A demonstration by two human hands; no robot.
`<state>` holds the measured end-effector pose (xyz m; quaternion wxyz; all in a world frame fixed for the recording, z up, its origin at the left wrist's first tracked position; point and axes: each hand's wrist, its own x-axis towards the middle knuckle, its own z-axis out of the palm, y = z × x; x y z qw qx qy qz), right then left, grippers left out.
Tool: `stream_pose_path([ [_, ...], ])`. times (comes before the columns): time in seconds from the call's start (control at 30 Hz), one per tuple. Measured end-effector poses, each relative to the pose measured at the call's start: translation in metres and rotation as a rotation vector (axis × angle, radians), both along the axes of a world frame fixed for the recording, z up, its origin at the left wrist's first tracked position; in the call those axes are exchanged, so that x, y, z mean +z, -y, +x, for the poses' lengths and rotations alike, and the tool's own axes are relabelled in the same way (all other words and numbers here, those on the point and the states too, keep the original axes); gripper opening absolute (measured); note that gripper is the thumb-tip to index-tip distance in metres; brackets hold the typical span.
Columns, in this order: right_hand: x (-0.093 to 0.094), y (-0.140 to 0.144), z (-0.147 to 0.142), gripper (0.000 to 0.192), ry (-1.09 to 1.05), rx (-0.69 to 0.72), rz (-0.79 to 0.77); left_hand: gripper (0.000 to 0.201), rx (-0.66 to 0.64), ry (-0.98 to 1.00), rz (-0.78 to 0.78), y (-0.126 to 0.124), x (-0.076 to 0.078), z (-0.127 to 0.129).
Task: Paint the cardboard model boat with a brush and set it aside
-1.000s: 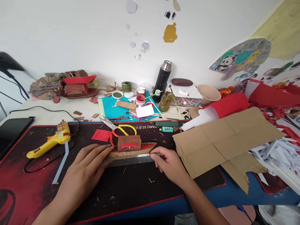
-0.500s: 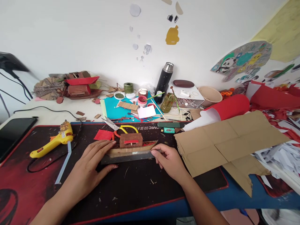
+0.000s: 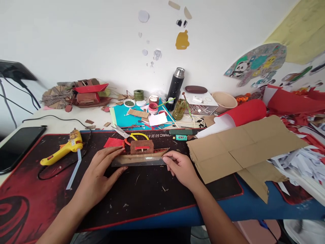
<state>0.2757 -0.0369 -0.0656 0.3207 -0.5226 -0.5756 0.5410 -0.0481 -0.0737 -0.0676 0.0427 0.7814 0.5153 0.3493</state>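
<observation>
Metal ruler [image 3: 138,161] now tipped up on edge against the near side of the cardboard boat model [image 3: 144,153], no longer lying flat as a second ago; measuring or lining up the hull looks under way. Left hand [image 3: 100,174] palm-down, fingers spread, pressing ruler's left end. Right hand [image 3: 180,168] curled, fingertips pinching ruler's right end. All mid-mat on black-red desk mat [image 3: 152,200].

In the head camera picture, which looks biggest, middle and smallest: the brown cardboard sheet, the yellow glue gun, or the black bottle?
Largest: the brown cardboard sheet, by far.
The yellow glue gun and the black bottle look about alike in size. The bottle stands farther from the camera, so I would not rank those two.
</observation>
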Motion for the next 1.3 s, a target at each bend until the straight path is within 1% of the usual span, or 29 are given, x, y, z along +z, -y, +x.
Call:
stream_pose_path([
  [0.13,-0.002,-0.001,0.000,0.029,0.015,0.012,0.030,0.052,0.043,0.020,0.008,0.008,-0.002,0.005],
  [0.23,-0.004,-0.002,0.000,0.029,0.021,0.018,0.038,0.047,0.087,0.040,-0.004,0.011,-0.004,0.008],
  [0.33,-0.005,-0.004,-0.001,0.028,0.008,0.022,0.033,0.042,0.108,0.057,-0.024,0.010,-0.006,0.011],
  [0.6,-0.010,-0.008,0.000,0.028,-0.086,-0.002,0.015,0.044,0.122,0.123,-0.056,0.002,-0.012,0.010],
  [0.83,-0.010,-0.005,0.000,0.028,-0.057,-0.022,0.016,0.044,0.149,0.123,-0.034,0.001,-0.017,0.010],
  [0.9,-0.009,-0.004,0.000,0.029,-0.026,-0.029,0.023,0.048,0.175,0.115,-0.011,0.002,-0.016,0.010],
  [1.0,-0.007,-0.004,0.000,0.031,0.005,-0.024,0.041,0.062,0.271,0.089,-0.006,0.004,-0.015,0.011],
  [1.1,-0.006,-0.004,-0.001,0.032,0.011,-0.022,0.055,0.068,0.372,0.119,-0.066,0.010,-0.012,0.014],
  [1.17,-0.006,-0.005,-0.001,0.032,0.020,-0.026,0.061,0.068,0.419,0.175,-0.151,0.015,-0.009,0.018],
  [1.23,-0.006,-0.005,-0.001,0.031,0.028,-0.026,0.063,0.067,0.441,0.253,-0.244,0.020,-0.006,0.023],
  [1.3,-0.006,-0.006,0.000,0.031,0.029,-0.023,0.062,0.066,0.424,0.352,-0.323,0.022,-0.004,0.028],
])
